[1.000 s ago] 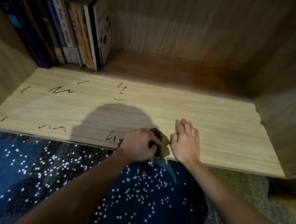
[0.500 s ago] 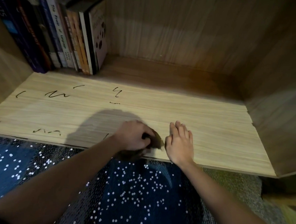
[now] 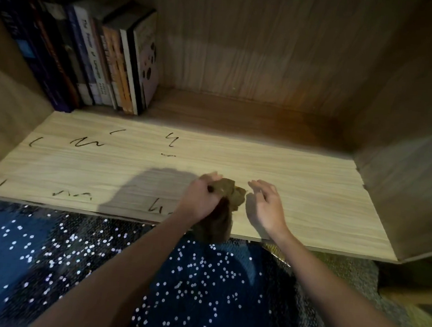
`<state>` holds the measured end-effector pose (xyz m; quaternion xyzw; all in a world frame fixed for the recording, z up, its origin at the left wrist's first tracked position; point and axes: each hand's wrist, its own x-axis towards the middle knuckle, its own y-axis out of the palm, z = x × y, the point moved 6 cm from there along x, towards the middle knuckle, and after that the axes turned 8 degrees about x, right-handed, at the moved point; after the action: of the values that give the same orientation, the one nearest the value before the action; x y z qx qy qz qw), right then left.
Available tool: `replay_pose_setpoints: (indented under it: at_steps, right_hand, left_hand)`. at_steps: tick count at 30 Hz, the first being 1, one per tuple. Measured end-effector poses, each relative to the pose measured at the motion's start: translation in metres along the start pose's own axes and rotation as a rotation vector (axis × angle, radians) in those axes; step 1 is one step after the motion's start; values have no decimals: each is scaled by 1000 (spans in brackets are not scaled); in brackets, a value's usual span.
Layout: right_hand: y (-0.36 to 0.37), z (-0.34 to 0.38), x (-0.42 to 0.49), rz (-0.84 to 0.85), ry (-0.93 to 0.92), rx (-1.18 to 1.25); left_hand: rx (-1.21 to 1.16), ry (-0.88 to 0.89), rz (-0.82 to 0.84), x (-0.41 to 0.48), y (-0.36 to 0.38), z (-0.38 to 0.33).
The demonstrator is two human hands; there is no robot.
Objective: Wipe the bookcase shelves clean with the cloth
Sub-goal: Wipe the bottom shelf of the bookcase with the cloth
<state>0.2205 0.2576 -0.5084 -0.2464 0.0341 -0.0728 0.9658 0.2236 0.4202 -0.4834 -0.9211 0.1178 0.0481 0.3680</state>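
One left hand (image 3: 200,201), one right hand (image 3: 268,206), one cloth (image 3: 229,191), one shelf (image 3: 312,193), eight dark marks (image 3: 87,142), books (image 3: 93,54) — number unclear

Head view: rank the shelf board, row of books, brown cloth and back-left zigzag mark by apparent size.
1. shelf board, spanning nearly the frame's width
2. row of books
3. brown cloth, bunched and partly hidden by the left hand
4. zigzag mark, clearly smallest

head view, close, facing down onto shelf (image 3: 299,187)
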Motion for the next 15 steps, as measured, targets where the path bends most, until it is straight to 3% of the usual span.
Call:
replay_pose_setpoints:
  at_steps: [4, 9, 15]
  right_hand:
    - [21, 35, -14, 22, -132, -270]
    - [90, 49, -27, 201, -60, -688]
    - [101, 55, 1, 239, -154, -704]
  left_hand:
    - [312, 6, -187, -20, -46, 39]
    - [554, 33, -272, -53, -76, 107]
    - [660, 127, -232, -61, -78, 124]
